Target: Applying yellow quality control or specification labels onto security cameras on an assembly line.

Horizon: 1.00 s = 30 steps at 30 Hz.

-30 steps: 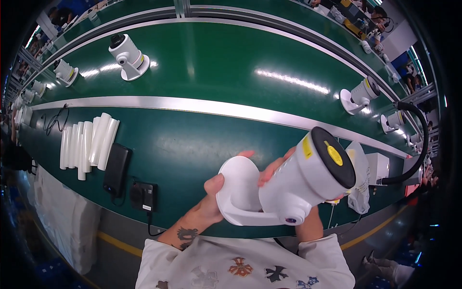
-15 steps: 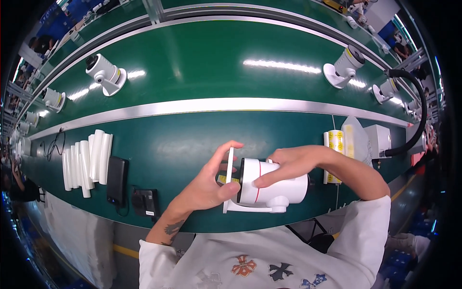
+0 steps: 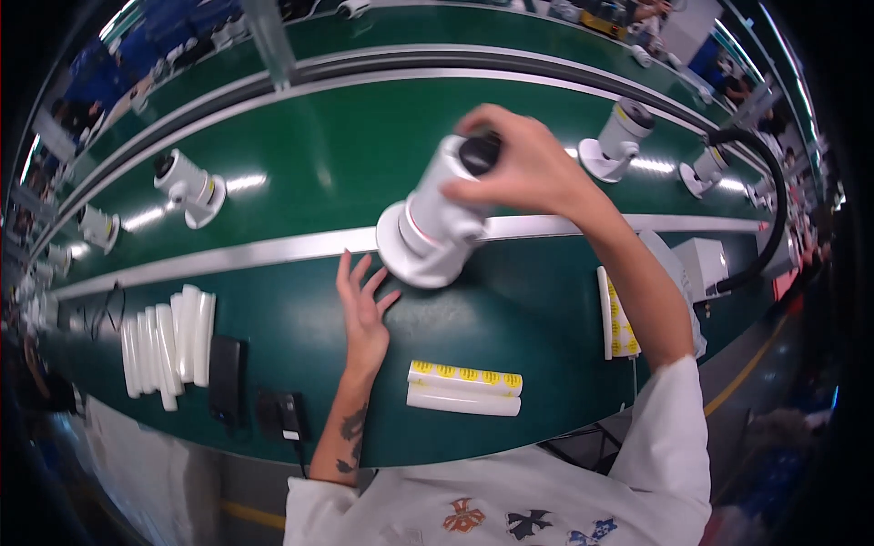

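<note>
A white bullet-style security camera with a black end and a round mounting base is lifted over the metal rail, slightly blurred by motion. My right hand grips its upper end, fingers wrapped round the body near the black part. Its base hangs at the lower left. Just below that base, my left hand is open, fingers spread and pointing away from me, holding nothing. On the green bench nearer to me lie two white rolls side by side, one carrying yellow labels.
Similar cameras stand on the green conveyor at the left and right. White tubes, a black box and a small black device lie at left. Another label roll and a curved black hose are at right.
My right hand has raised the camera from the bench, swung it upright and carried it away from me to the rail. My left hand has come off it. The two rolls beneath now show.
</note>
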Available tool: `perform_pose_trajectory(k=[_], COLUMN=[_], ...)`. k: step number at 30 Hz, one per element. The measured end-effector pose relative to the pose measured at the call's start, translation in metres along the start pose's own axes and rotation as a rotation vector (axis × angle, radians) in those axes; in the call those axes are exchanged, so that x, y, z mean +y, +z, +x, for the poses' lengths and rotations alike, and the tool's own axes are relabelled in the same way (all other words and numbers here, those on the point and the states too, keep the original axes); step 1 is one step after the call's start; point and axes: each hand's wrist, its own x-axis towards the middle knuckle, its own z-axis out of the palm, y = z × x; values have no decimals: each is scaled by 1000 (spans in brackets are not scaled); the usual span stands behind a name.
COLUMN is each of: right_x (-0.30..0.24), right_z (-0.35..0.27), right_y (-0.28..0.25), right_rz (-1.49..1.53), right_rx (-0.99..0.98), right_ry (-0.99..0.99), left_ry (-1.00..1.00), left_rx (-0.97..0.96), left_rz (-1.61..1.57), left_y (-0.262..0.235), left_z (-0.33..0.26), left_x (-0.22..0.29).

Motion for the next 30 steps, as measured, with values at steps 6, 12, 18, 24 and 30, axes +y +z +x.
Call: perform_pose_trajectory(k=[6,12,18,24,30], right_x=[51,61,172,290,213], right_z=[100,107,55,-22,-27], right_y=[39,68,-32,-127,-93], right_rz=[-443,-167,-840,-541,-502], right_rx=[-85,-86,813,544,616], right_ry=[-71,49,10,694,482], left_ry=[51,76,136,-110,-53], left_rx=[-682,-813,-694,-223,-101], left_rz=[795,983,841,349,106], left_y=[3,2,-12,-18,-19], left_z=[-14,-23,-15,3,8], left_x=[14,14,4,-18,-14])
